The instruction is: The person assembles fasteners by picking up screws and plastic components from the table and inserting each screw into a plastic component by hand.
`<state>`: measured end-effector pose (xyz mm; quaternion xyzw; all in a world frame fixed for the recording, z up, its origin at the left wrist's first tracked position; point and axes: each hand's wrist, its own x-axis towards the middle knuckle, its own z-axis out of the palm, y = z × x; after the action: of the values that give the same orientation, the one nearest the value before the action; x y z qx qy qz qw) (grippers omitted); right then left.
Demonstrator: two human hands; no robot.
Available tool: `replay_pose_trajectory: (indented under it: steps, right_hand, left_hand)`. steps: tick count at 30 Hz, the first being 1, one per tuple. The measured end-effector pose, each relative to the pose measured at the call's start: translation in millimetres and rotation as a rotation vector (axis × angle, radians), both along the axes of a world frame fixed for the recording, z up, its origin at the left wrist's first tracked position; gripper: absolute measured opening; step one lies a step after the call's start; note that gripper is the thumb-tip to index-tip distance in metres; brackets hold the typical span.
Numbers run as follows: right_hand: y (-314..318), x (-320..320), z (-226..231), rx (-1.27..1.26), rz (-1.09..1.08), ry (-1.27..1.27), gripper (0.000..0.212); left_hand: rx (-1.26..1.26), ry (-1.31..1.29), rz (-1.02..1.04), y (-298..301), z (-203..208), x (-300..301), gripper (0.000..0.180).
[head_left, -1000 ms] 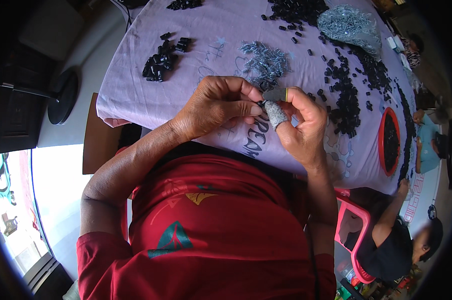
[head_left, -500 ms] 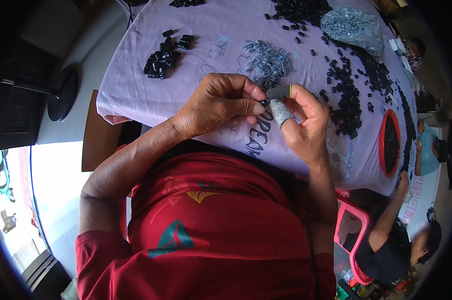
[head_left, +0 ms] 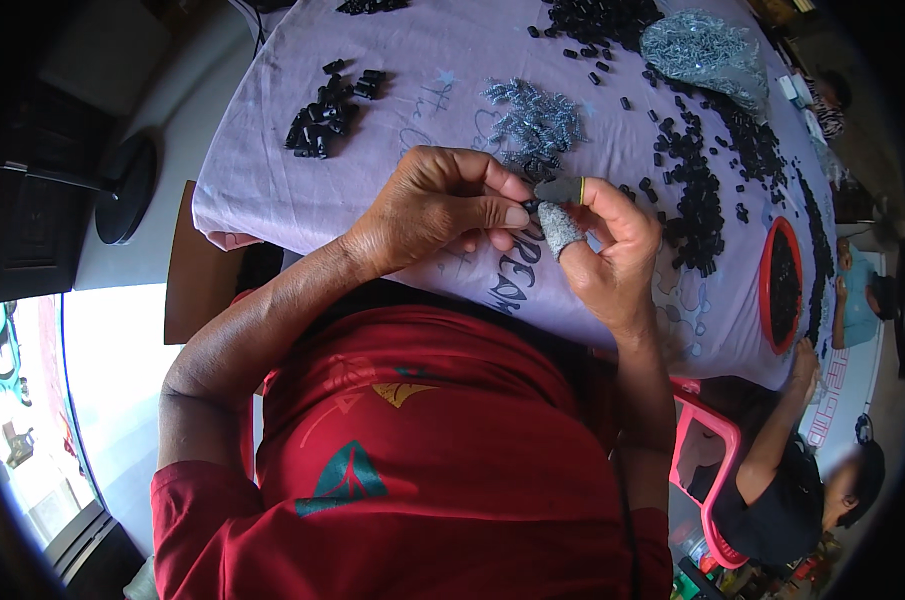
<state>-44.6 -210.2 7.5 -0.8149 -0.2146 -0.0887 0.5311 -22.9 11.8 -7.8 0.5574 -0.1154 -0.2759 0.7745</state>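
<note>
Over the near edge of the table my two hands meet around a small black plastic piece (head_left: 531, 207), mostly hidden by the fingers. Thumb and forefinger of my left hand (head_left: 440, 208) pinch it from the left. My right hand (head_left: 617, 240), closed, grips it from the other side; its thumb and forefinger wear grey fabric finger covers (head_left: 559, 226). Just beyond the fingers lies a heap of small silvery metal pieces (head_left: 534, 118), too fine to tell whether springs or screws. A group of black cylindrical pieces (head_left: 321, 120) sits to the left.
A pale purple printed cloth (head_left: 262, 170) covers the table. Many black pieces (head_left: 694, 200) spread along the right side, near a clear bag of silvery parts (head_left: 707, 60). A red basin (head_left: 767, 290) holds dark bits. At right, another person (head_left: 787, 490) reaches to the table beside a pink chair (head_left: 717, 430).
My right fingers have shifted slightly around the black piece, with the covered thumb a little to the left. My left hand keeps nearly the same pinch. The other person's arm has moved slightly.
</note>
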Motion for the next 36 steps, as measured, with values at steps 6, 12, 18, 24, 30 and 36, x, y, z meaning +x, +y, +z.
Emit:
replay_pose_trajectory:
  steps: [6,12,18,24,30,36]
  right_hand:
    - [1.6,0.5,-0.5,0.029,-0.011,-0.008,0.023]
    - [-0.9,2.4,0.3,-0.061,0.034,-0.113,0.025]
    - [2.8,-0.6,8.3,-0.134,0.026,-0.145,0.021]
    - [-5.3,3.9,11.0,-0.088,0.083,0.165,0.009]
    - [7.3,-7.3,21.0,-0.203,0.018,-0.014,0.010]
    - [4.3,-11.9,22.5,-0.195,0.048,0.109,0.013]
  left_hand:
    - [-0.001,0.020,0.011,-0.2,0.7,-0.3,0.017]
    - [0.053,-0.024,0.010,0.1,1.4,-0.2,0.015]
    - [0.059,-0.031,0.040,-1.2,1.5,-3.6,0.009]
    - [0.097,-0.075,0.031,-3.1,3.1,-7.5,0.006]
    - [0.121,-0.065,-0.009,-2.1,-0.6,-6.4,0.005]
    - [0.130,-0.082,-0.005,-5.8,-0.4,-12.0,0.002]
